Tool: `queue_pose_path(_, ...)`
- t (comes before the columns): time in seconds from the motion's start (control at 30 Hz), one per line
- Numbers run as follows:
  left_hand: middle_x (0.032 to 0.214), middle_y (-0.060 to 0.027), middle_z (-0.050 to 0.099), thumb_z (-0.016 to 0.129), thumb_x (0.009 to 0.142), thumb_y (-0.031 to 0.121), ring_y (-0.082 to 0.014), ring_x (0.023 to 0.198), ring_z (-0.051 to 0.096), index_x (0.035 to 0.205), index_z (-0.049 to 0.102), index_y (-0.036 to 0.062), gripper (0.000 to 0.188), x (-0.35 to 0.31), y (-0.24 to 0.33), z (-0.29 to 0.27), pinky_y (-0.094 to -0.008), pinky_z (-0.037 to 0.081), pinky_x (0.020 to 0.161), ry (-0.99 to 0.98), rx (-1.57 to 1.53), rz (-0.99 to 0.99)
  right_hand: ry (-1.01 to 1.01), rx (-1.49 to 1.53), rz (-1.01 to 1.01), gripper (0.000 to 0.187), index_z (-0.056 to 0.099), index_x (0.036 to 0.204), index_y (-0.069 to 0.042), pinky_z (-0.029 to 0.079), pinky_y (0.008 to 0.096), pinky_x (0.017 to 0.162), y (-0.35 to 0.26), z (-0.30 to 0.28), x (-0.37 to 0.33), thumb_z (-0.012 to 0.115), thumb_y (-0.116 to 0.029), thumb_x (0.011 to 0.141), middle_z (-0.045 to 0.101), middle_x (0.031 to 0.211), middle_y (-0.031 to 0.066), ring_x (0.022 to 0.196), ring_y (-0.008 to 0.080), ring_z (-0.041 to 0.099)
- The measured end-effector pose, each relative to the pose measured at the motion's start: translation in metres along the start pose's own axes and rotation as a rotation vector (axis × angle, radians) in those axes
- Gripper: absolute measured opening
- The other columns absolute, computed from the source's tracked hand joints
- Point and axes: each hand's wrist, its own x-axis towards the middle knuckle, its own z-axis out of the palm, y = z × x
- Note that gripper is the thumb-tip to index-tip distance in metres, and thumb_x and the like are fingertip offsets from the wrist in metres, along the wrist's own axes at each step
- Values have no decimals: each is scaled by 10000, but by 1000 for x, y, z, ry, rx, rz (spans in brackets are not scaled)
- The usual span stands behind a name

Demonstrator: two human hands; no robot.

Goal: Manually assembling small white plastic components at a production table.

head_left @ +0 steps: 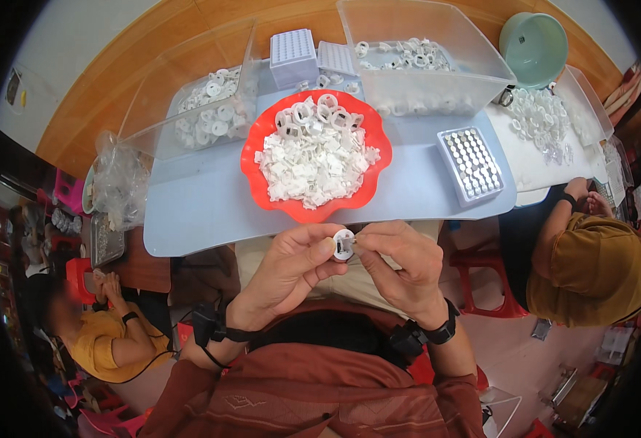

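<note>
Part: small round white plastic housing (344, 247) with a dark patch on its face. Up in the air, just off the near table edge, above the lap.
Left hand (291, 257): grip clamped on the housing, thumb and fingertips at its left side and lower edge.
Right hand (406, 264): thumb and index tips close together at the housing's right edge. Can't make out whether that grip pinches the rim or a tiny piece; too small.
Housing vs grips: between the two hands, fingertip level, face turned up toward the camera.
Table: pale blue top with rounded corners (203, 219), beyond the hands.
Tray: red scalloped plastic tray (310, 214) on the table, directly ahead of the hands. Flat white plastic pieces (309, 171) heaped in front, white plastic rings (317, 114) at the back.
Rack: white rectangular rack (475, 198) at table right, rows of round silver-topped pieces in it.
Bins: clear plastic bin (144, 130) back left, clear plastic bin (437, 86) back right, both with white parts inside.
Block: pale lavender block with a dotted top (294, 69), between the bins.
</note>
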Motion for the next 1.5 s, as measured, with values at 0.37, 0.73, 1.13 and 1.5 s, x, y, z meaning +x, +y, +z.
queue_pose_path(0.37, 1125, -117, 665, 606, 986, 97, -176, 983, 684, 1217, 605, -37, 267, -2, -6, 2, -303, 626, 836, 47, 31, -17, -59, -182, -104, 256, 677, 981, -11, 562, 347, 676, -8, -4, -3, 705, 87, 746, 690, 892, 106, 808, 266, 682)
queue_pose_path(0.73, 1099, -108, 682, 623, 973, 73, -163, 950, 691, 1198, 626, -27, 247, -6, -11, 6, -299, 619, 837, 80, 118, -4, -127, -136, 26, 161, 664, 904, -48, 528, 354, 648, -18, -7, -1, 695, 48, 779, 681, 844, 83, 762, 274, 664)
queue_pose_path(1.13, 1082, -94, 680, 628, 975, 85, -138, 929, 674, 1186, 647, -33, 243, -13, -9, 16, -285, 600, 825, 38, 393, -12, -302, 323, 637, 170, 622, 881, -5, 523, 290, 676, -11, -24, 5, 766, 17, 791, 667, 805, 58, 725, 120, 639)
queue_pose_path(1.5, 1094, -74, 661, 608, 1001, 150, -117, 943, 647, 1220, 631, -26, 282, -17, -12, 17, -274, 578, 824, 20, 404, -41, -321, 539, 735, 188, 633, 882, -12, 505, 242, 685, -7, -23, -3, 790, 17, 784, 652, 822, 1, 743, 78, 612)
